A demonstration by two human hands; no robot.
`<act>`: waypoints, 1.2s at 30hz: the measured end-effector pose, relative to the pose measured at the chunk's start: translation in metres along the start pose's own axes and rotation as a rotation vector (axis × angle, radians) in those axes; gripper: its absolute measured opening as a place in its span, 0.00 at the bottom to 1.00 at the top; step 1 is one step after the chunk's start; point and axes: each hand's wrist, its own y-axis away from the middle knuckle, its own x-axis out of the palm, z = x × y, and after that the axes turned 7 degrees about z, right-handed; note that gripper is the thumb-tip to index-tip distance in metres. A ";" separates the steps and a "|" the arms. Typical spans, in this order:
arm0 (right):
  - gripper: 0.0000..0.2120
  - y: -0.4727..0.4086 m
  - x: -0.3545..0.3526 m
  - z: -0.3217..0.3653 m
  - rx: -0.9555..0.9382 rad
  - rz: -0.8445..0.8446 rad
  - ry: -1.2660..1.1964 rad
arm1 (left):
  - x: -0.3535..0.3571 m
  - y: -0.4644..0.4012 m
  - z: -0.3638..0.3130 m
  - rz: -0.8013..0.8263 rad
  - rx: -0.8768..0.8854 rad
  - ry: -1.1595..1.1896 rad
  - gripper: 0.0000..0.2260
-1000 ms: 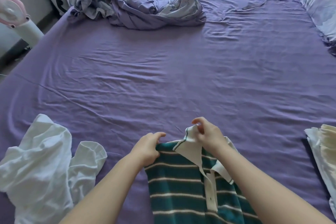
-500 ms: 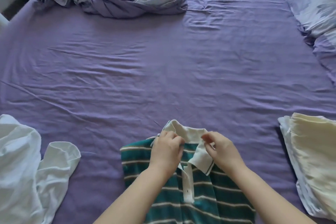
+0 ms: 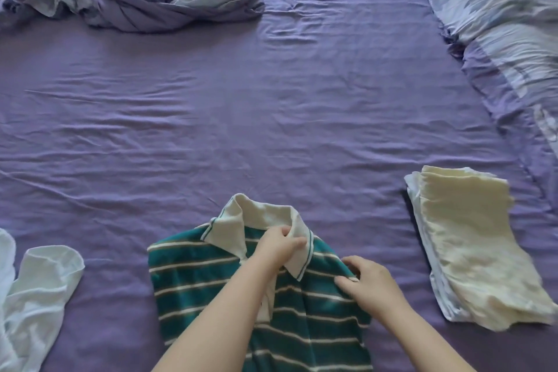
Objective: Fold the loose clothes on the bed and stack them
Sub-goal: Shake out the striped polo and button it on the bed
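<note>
Straightening the collar (image 3: pixel 265 222) of the green striped polo shirt (image 3: pixel 241 290) before any fold, by the look of it. Best done by drawing the right collar flap flat and even with the left one, keeping the placket centred, then smoothing the shoulder outward so no crease gets trapped (knit fabric like this probably bunches easily). Worth holding the shoulder down while tugging, or the whole shirt slides on the bed sheet (image 3: pixel 271 118).

Shirt lying front-up at the near edge of the bed, roughly mid-width, collar pointing toward the far edge. Left hand (image 3: pixel 279 246) reaching across the placket, fingers curled, pinching the right collar flap. Right hand (image 3: pixel 367 282) lower, at the shirt's right shoulder, fingers bent and gripping the fabric there.

Folded cream stack (image 3: pixel 474 251) toward the near right corner; loose white garment (image 3: pixel 36 296) at the near left corner, not yet folded.
</note>
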 end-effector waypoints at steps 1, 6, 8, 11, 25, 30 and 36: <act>0.07 0.000 -0.004 -0.002 -0.020 -0.009 -0.054 | 0.000 0.000 -0.004 0.026 0.033 0.061 0.04; 0.07 0.000 -0.025 -0.002 -0.093 0.145 -0.477 | 0.002 -0.005 -0.024 0.023 0.031 0.223 0.05; 0.08 0.001 -0.027 0.003 -0.081 0.279 -0.617 | 0.006 -0.008 -0.029 -0.001 -0.014 0.303 0.05; 0.05 -0.001 -0.023 0.009 -0.057 0.351 -0.704 | 0.012 -0.009 -0.032 -0.051 -0.041 0.431 0.04; 0.16 -0.034 -0.066 0.014 -0.062 0.119 0.007 | -0.003 -0.017 -0.030 -0.073 -0.002 0.482 0.13; 0.15 -0.063 -0.096 0.017 -0.066 0.059 0.113 | -0.005 -0.027 -0.026 -0.131 0.034 0.462 0.09; 0.15 -0.081 -0.072 0.020 0.016 -0.113 0.480 | 0.002 -0.041 -0.023 -0.084 0.050 0.291 0.20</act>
